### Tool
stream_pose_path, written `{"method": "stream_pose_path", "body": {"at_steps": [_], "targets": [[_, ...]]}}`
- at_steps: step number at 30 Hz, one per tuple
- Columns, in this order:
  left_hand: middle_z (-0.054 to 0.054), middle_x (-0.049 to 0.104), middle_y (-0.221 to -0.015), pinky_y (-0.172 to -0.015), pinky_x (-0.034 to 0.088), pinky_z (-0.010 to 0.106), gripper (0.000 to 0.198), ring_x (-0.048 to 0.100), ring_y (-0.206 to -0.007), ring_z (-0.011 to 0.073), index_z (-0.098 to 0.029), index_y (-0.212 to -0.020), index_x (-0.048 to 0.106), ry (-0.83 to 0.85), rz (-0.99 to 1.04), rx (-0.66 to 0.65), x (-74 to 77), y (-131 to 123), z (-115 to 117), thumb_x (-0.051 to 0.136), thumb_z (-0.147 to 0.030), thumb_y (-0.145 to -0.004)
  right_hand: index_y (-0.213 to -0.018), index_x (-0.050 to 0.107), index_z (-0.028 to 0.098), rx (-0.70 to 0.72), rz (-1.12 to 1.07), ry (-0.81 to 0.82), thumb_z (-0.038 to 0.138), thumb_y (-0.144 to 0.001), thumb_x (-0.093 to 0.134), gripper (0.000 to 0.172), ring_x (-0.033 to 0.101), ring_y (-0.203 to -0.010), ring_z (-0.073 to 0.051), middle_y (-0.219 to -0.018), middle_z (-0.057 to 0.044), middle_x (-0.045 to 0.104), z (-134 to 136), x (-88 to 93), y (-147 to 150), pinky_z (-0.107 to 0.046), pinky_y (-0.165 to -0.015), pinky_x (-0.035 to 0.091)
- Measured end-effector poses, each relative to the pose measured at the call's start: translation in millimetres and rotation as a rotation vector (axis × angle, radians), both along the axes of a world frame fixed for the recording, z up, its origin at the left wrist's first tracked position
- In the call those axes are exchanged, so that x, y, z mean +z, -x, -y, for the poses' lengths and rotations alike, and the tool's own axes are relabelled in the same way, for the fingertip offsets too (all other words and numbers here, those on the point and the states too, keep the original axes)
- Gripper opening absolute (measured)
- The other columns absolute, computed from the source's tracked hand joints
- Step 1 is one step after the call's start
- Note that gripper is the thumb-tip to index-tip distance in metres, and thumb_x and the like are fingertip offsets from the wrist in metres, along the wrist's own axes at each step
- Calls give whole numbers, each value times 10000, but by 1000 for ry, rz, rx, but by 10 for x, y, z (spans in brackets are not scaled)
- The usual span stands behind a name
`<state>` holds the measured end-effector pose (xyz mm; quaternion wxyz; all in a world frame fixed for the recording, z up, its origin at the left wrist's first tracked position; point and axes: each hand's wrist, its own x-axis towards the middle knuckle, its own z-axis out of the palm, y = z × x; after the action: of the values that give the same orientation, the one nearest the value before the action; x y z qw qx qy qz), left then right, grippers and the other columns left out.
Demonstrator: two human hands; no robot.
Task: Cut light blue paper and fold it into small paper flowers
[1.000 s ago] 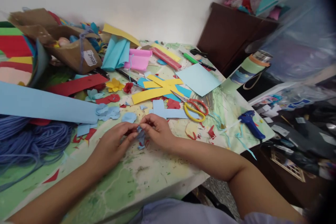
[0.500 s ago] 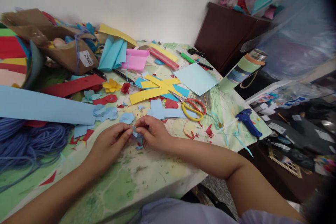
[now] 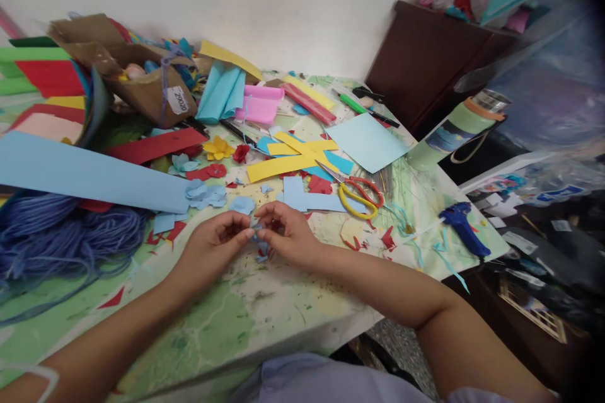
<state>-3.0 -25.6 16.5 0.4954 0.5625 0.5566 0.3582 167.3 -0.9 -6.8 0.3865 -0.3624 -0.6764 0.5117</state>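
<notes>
Between my fingertips I pinch a small blue paper piece [image 3: 258, 230], mostly hidden by the fingers. My left hand [image 3: 215, 249] grips it from the left with thumb and forefinger. From the other side my right hand [image 3: 290, 236] is closed on the same piece. Just beyond the hands lies a blue paper flower shape [image 3: 242, 204], with a small stack of blue petal shapes [image 3: 205, 194] to its left. Scissors [image 3: 359, 198] with red and yellow handles rest on blue strips behind my right hand.
A long light blue strip [image 3: 89, 170] lies above blue yarn [image 3: 66, 242] at left. Yellow strips [image 3: 283, 167], a pale blue sheet [image 3: 366, 141] and a brown bag [image 3: 151, 91] stand farther back. To the right are a bottle [image 3: 456, 129] and a blue glue gun [image 3: 466, 230].
The view has turned slightly left, so the table and things appear shifted to the right. Both hands still pinch the blue paper piece in nearly the same pose.
</notes>
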Motion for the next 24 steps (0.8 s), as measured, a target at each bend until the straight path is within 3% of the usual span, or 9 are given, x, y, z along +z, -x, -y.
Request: {"method": "stream_pose_path", "body": {"at_steps": [4, 8, 12, 21, 24], "targets": [[-10, 610, -753, -648, 423, 258, 193, 542, -700, 141, -201, -813, 607, 0, 19, 44, -13, 14, -7, 666, -372, -747, -993, 552, 187, 3, -12, 28, 184, -804, 594, 194, 550, -660, -93, -763, 19, 582, 14, 5, 10, -216, -616, 459], [-12, 584, -715, -614, 408, 259, 195, 514, -663, 140, -203, -802, 605, 10, 34, 45, -2, 17, -7, 647, -390, -761, -909, 618, 167, -1, 88, -81, 232, -814, 597, 117, 533, -629, -97, -730, 9, 605, 18, 56, -5, -219, -599, 424], [-21, 557, -701, -595, 395, 250, 205, 495, -653, 135, -201, -795, 594, 6, 14, 16, -5, 17, 0, 650, -394, -756, -780, 663, 159, -10, 169, -171, 252, -845, 564, 151, 543, -654, -108, -671, 3, 604, 12, 81, -28, -226, -638, 413], [-3, 612, -746, -629, 438, 259, 212, 558, -684, 155, -195, -827, 611, 4, -23, -52, 42, -20, 1, 590, -401, -786, -584, 554, 180, -176, 252, -371, 210, -758, 594, 181, 485, -554, -101, -559, 16, 550, 37, 49, -7, -227, -591, 384], [6, 619, -730, -630, 450, 267, 237, 572, -686, 167, -195, -793, 609, 2, -35, -86, 54, -28, 5, 561, -427, -801, -556, 519, 186, -166, 265, -386, 223, -765, 591, 224, 475, -549, -103, -546, 15, 539, 32, 45, -10, -233, -590, 377]]}}
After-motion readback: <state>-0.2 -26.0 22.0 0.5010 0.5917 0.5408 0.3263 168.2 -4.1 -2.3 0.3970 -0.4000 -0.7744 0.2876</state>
